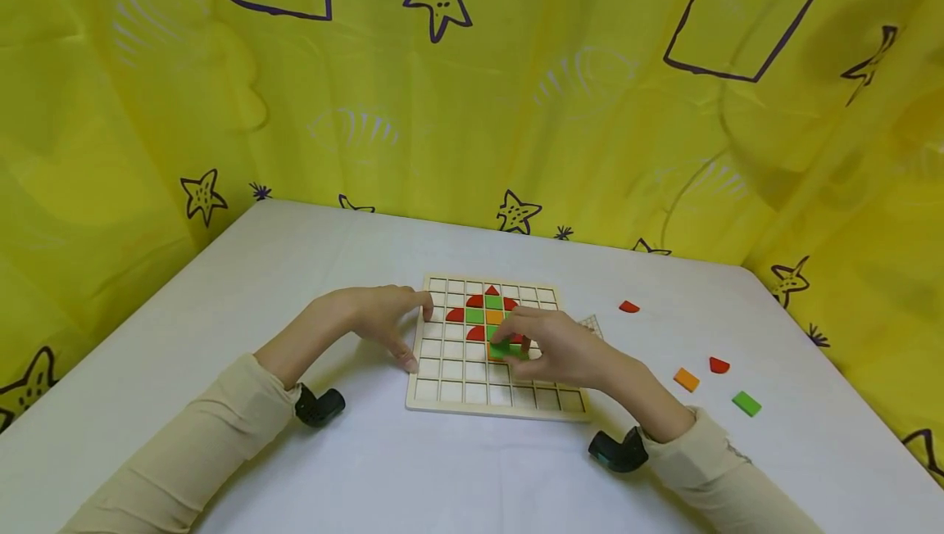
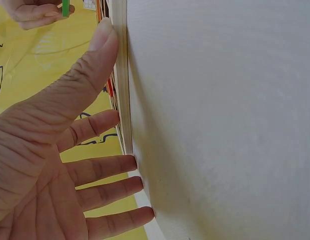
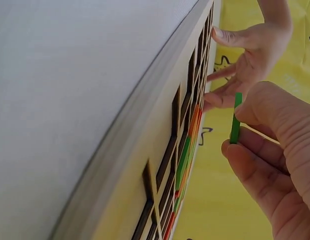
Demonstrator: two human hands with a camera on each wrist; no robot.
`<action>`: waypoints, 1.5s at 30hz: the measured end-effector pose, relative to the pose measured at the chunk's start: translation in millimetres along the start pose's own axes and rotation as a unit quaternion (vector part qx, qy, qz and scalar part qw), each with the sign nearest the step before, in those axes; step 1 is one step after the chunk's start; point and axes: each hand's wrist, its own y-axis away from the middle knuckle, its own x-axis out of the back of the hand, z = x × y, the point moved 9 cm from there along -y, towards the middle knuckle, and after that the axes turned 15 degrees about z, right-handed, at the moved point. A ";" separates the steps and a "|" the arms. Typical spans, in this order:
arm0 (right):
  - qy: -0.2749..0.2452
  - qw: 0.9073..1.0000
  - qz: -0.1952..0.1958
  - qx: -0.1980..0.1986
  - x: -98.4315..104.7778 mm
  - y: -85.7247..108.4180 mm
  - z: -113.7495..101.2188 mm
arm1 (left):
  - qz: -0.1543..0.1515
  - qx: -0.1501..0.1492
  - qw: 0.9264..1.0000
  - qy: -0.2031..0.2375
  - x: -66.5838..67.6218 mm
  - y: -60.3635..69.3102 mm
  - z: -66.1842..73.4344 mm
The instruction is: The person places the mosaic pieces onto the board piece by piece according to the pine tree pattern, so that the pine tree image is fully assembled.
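Observation:
A wooden grid board (image 1: 450, 392) lies on the white table, with a pattern of red pieces (image 1: 456, 315), green tiles (image 1: 474, 316) and an orange tile (image 1: 494, 317) in its cells. My left hand (image 1: 387, 317) rests at the board's left side; its thumb and fingertips (image 2: 102, 120) touch the edge, fingers spread. Between thumb and fingers, my right hand (image 1: 556, 346) pinches a thin green tile (image 3: 236, 120) on edge, held just above the board's lower middle. That hand hides some cells beneath it.
Right of the board lie loose pieces: two red ones (image 1: 629, 306), an orange tile (image 1: 687, 378) and a green tile (image 1: 746, 403). A small gridded corner (image 1: 592, 324) shows behind the right hand. A yellow patterned curtain (image 1: 472, 92) stands behind the table.

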 end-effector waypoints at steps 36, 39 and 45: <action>0.026 0.998 -0.046 -0.041 -29.1 -14.5 -0.7 | -0.002 -0.010 1.000 -0.002 0.7 0.3 2.5; 0.036 0.998 -0.044 -0.041 -29.4 -15.1 0.1 | -0.002 -0.010 1.000 -0.001 0.4 0.3 2.1; 0.043 0.997 -0.032 -0.047 -28.6 -15.7 1.7 | -0.001 -0.015 1.000 -0.007 -0.5 -0.2 2.8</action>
